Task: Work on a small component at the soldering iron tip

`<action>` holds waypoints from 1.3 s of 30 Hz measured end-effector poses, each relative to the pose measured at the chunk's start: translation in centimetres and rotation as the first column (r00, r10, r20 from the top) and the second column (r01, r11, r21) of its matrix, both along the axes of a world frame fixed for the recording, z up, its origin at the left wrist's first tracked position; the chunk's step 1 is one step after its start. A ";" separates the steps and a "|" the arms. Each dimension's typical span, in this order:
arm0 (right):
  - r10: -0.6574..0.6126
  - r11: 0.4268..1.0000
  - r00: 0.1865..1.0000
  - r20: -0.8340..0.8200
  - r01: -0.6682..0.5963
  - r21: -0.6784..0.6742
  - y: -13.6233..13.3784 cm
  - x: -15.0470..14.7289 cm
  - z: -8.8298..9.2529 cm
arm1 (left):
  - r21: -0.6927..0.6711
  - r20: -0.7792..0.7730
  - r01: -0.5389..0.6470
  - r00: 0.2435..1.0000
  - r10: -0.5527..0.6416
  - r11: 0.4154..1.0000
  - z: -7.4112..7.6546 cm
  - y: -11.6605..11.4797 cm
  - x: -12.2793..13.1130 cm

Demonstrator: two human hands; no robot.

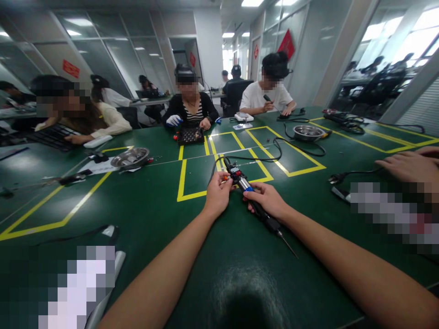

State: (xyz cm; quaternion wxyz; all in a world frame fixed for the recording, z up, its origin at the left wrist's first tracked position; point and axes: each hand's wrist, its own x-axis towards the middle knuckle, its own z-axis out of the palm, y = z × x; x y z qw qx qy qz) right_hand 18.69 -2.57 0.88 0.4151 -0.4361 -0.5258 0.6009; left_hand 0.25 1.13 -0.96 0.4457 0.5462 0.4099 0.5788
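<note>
A corded electric screwdriver (259, 208) lies aslant before me, its thin metal bit pointing down to the right. Its upper end looks opened up, with a bare silver cylinder, a blue band and a small red part showing. My right hand (265, 198) is closed around the dark body below the blue band. Beside the opened end, my left hand (218, 194) is pinched shut, with a bit of orange showing at the fingertips; what it holds is not clear. A black cord (254, 158) runs from the upper end across the table.
Yellow tape outlines (195, 197) mark the green table (164, 256). Metal bowls stand left (130, 157) and right (308, 132). Opposite, one person handles a black tray (190, 135), another holds a screwdriver (267, 98). Another person's hand (411, 164) rests at right, near a plug (336, 178).
</note>
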 end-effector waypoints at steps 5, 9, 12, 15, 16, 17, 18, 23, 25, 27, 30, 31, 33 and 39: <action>0.007 1.000 1.000 -0.002 -0.007 0.009 0.1 0.1 -0.2 | -0.051 -0.024 -0.046 0.999 0.044 0.998 0.2 -0.2 0.3; 0.029 0.998 0.999 0.032 -0.031 0.057 0.1 0.1 -0.6 | -0.063 -0.013 -0.043 0.999 0.042 0.997 0.3 -0.3 0.4; 0.057 0.996 0.997 0.048 -0.060 0.070 0.0 0.0 -0.6 | -0.048 -0.074 -0.094 0.993 0.090 0.994 0.6 -0.3 0.2; 0.092 0.993 0.994 0.053 -0.095 0.064 -0.1 0.0 -0.4 | -0.074 -0.125 -0.169 0.979 0.159 0.983 0.7 -0.3 0.1; 0.094 0.993 0.994 0.060 -0.098 0.066 -0.1 0.0 -0.3 | -0.091 -0.128 -0.176 0.978 0.164 0.980 0.8 -0.3 0.0; 0.092 0.993 0.993 0.068 -0.097 0.071 -0.1 0.0 -0.3 | -0.111 -0.119 -0.176 0.979 0.163 0.978 0.8 -0.2 0.0; 0.090 0.993 0.993 0.073 -0.095 0.075 -0.1 0.0 -0.3 | -0.132 -0.096 -0.175 0.982 0.163 0.976 0.8 -0.1 0.1; 0.109 0.992 0.991 0.074 -0.113 0.062 -0.1 0.2 -0.2 | -0.269 0.092 -0.109 0.986 0.139 0.957 1.2 0.0 0.5; 0.121 0.989 0.989 0.082 -0.127 0.070 -0.1 0.2 -0.1 | -0.297 0.125 -0.056 0.987 0.097 0.953 1.5 -0.1 0.6; 0.130 0.988 0.988 0.087 -0.137 0.074 -0.2 0.2 0.0 | -0.301 0.137 -0.031 0.988 0.076 0.953 1.8 -0.3 0.7; 0.137 0.988 0.987 0.081 -0.142 0.066 -0.3 0.1 0.1 | -0.305 0.142 -0.045 0.986 0.092 0.951 1.9 -0.4 0.6; 0.140 0.987 0.987 0.078 -0.145 0.063 -0.3 0.1 0.2 | -0.307 0.144 -0.053 0.984 0.101 0.950 1.9 -0.5 0.6; 0.145 0.986 0.986 0.078 -0.151 0.067 -0.3 0.2 0.2 | -0.305 0.156 -0.063 0.981 0.115 0.950 1.8 -0.4 0.6; 0.147 0.985 0.985 0.085 -0.153 0.076 -0.2 0.2 0.0 | -0.325 0.230 -0.039 0.966 0.120 0.945 1.3 -0.1 0.5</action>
